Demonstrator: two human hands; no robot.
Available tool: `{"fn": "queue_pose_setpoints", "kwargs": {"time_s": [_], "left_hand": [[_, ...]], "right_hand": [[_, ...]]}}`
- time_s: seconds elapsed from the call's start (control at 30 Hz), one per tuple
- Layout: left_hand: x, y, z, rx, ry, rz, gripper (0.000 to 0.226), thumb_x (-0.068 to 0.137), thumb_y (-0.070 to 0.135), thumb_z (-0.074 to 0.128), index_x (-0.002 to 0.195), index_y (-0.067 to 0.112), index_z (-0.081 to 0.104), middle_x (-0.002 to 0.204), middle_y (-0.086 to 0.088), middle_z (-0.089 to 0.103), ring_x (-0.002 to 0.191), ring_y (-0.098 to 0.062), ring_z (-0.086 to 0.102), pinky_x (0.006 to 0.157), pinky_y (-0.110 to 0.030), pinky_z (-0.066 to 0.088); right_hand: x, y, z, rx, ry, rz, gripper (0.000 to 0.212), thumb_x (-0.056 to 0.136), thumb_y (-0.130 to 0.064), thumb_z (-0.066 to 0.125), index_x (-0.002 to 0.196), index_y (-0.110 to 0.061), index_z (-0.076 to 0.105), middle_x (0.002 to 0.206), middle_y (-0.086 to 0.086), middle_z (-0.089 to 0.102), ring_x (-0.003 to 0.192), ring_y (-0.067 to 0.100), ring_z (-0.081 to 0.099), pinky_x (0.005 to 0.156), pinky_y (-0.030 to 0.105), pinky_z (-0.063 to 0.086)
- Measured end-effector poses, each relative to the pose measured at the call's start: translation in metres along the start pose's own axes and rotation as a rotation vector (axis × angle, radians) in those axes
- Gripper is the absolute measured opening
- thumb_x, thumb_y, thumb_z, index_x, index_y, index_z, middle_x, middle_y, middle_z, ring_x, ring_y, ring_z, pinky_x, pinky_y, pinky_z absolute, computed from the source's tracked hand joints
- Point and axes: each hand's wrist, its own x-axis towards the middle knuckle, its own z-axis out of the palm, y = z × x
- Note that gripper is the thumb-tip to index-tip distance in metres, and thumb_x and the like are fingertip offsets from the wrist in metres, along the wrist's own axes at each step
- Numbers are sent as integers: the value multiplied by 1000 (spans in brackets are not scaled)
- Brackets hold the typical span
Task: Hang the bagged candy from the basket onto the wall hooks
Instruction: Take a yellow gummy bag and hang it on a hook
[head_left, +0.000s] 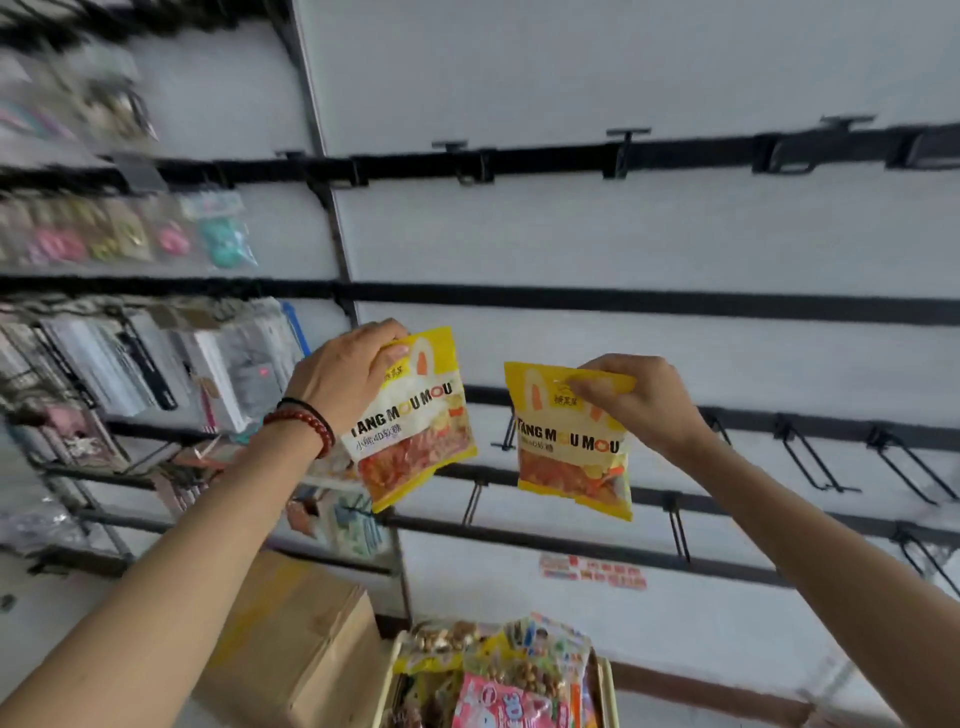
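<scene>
Two yellow candy bags are up mid-frame against the white wall: the tilted bag (415, 421) just left of centre dangles from the left hand (348, 374), which pinches its top corner, and the upright bag (571, 447) right of centre dangles from the right hand (639, 400), fingers curled over its top edge. Both arms reach up from the bottom corners, backs of the hands to the camera, with a beaded bracelet (311, 421) on the left wrist. Black wall hooks (810, 457) stick out behind and right of the bags, and the basket (607, 696) of snacks sits bottom centre beside a cardboard box (291, 639).
</scene>
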Motion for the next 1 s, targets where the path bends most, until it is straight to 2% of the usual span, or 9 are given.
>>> {"fn": "queue_pose_setpoints", "kwargs": {"time_s": [0.1,0.23,0.3,0.4,0.57,0.7,0.77,0.87,1.0], "left_hand": [[19,3,-29,27,24,-17,24,100,34,31,108,21,50,85,1,56,76,-24,53,60,-32,36],[42,7,-62,-55,13,-36,19,90,36,34,97,22,44,63,9,44,58,-19,46,53,-31,31],[53,8,-73,-23,-7,-47,15,88,35,38,97,24,41,66,9,45,61,-18,45,55,-31,29],[63,6,-84,-1,3,-37,13,95,23,42,105,15,47,88,0,52,77,-19,48,64,-31,35],[73,-6,-104,-45,167,49,13,97,28,45,104,23,55,102,7,60,84,-13,61,72,-35,50],[93,-28,-131,-147,275,45,12,91,38,55,99,32,61,89,24,57,57,3,61,62,-24,50],[108,-45,-147,-228,268,42,11,86,39,62,94,32,64,85,26,59,51,1,61,62,-20,50],[130,-71,-170,-337,250,72,5,83,31,68,87,28,67,83,18,64,57,2,62,58,-6,43],[161,-99,-192,-415,261,130,4,84,26,68,87,28,65,82,22,61,72,19,54,62,2,36]], "right_hand": [[22,-27,-16,59,20,-23,7,84,-31,67,81,-25,71,67,-3,70,60,2,64,51,12,45],[52,-59,-28,75,-19,-70,12,81,-35,70,79,-23,72,68,0,71,64,11,68,59,25,53],[65,-74,-30,68,-24,-99,11,81,-35,70,79,-24,71,67,-2,71,63,9,67,58,21,53],[78,-95,-27,87,-7,-157,12,82,-36,69,80,-24,71,65,-4,69,60,5,65,55,16,49],[93,-124,-14,121,80,-189,11,81,-38,69,79,-28,70,66,-1,70,61,9,66,54,24,52],[111,-157,5,96,130,-224,10,82,-38,68,80,-28,70,62,-2,68,60,9,64,56,26,50],[119,-175,13,65,164,-247,11,83,-38,68,79,-28,70,61,-2,67,59,8,63,55,23,47],[134,-203,22,41,234,-261,11,82,-38,68,76,-28,69,58,-4,67,59,8,63,56,21,47],[158,-234,22,29,315,-248,11,81,-38,69,79,-27,71,62,-4,69,60,7,65,56,25,52]]}}
